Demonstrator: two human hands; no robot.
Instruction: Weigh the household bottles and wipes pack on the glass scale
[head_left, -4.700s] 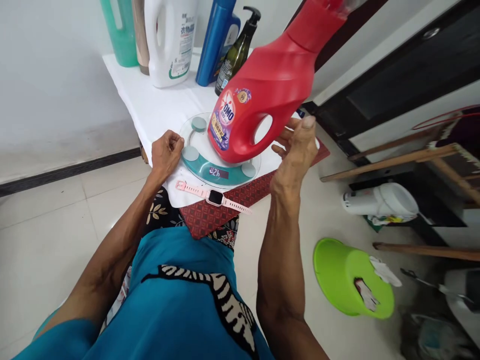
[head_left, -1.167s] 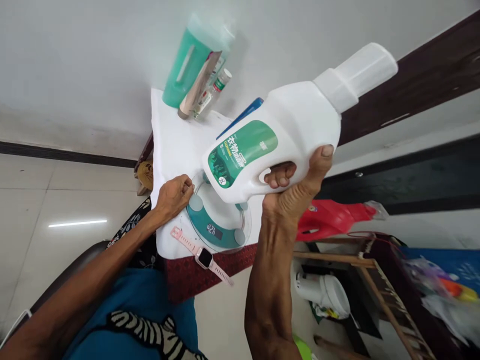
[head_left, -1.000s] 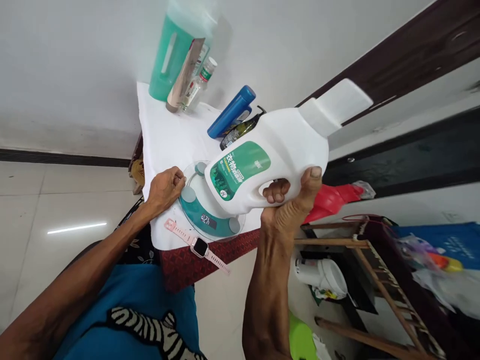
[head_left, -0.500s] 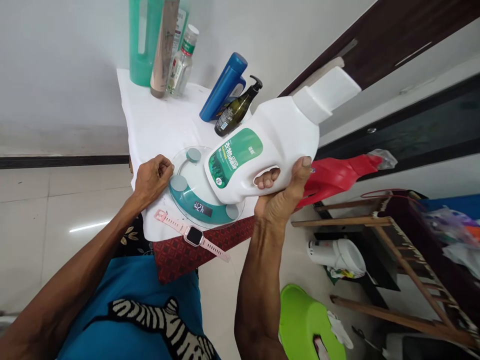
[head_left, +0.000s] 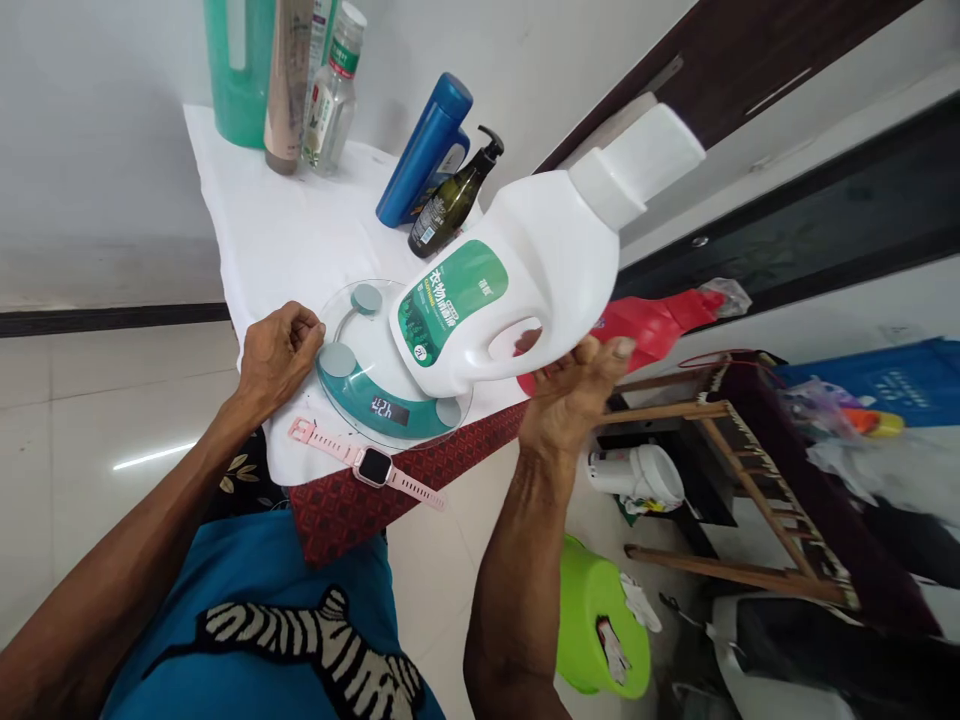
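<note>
A white laundry detergent bottle [head_left: 555,235] with a green label stands on a round glass scale [head_left: 352,398], looking tilted in this view. Its lit display has digits that appear upside down. My right hand [head_left: 566,395] is beside the bottle's handle, thumb stretched out and fingers loosely bent, partly hidden behind the bottle; no grip on the handle shows. My left hand [head_left: 277,355] rests loosely curled at the scale's left rim, fingertips close to the glass. I see nothing held in it. A pink smartwatch [head_left: 373,467] lies in front of the scale.
Behind the scale stand a blue bottle [head_left: 426,150], a dark pump bottle [head_left: 450,207], a clear bottle [head_left: 330,105], a beige tube [head_left: 289,85] and a green pitcher [head_left: 240,100]. A red detergent bottle [head_left: 652,325] is at the right, a green tub [head_left: 592,620] on the floor.
The red bottle left the scale for the right side, and the white bottle took its place. My right fingers have come out of the white bottle's handle. My left hand stays by the scale.
</note>
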